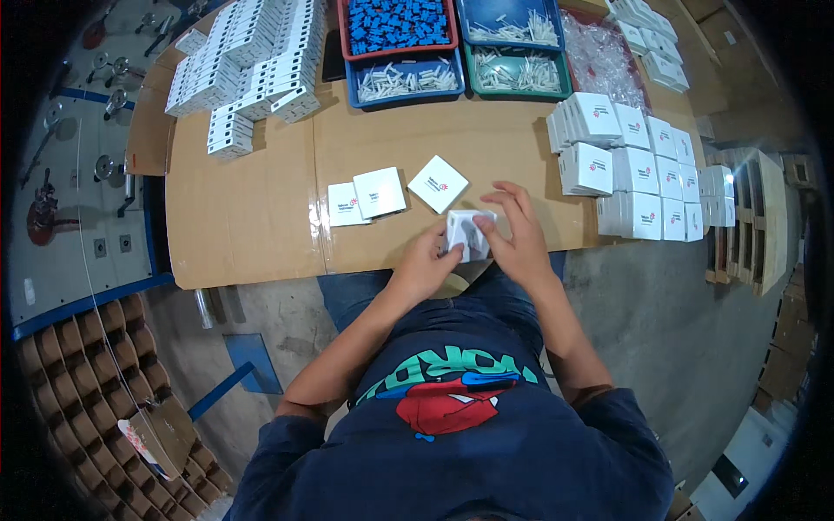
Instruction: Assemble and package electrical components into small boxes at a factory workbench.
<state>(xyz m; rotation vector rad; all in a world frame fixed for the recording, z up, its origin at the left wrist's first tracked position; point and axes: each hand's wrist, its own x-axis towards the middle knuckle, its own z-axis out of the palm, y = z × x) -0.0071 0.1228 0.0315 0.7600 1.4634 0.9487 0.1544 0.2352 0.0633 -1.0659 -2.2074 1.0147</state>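
Observation:
Close to the table's near edge, a small white square box-like piece (468, 237) is tilted up between my hands. My left hand (425, 264) grips it, with the thumb across its lower left side. The thumb of my right hand (519, 236) touches its upper right edge, while the other fingers stretch out above it, apart. Just beyond lie a turned white square piece (439, 184) with a small red and dark print, and two overlapping ones, the upper piece (380, 193) resting on the lower piece (344, 205). The held piece's underside is hidden.
White pieces with square openings (248, 65) are stacked at the far left. Trays hold blue parts (398, 24) and white slender parts (408, 80). Printed white pieces (637, 171) stand piled at the right, near clear plastic bags (604, 56). Cardboard (252, 200) covers the table.

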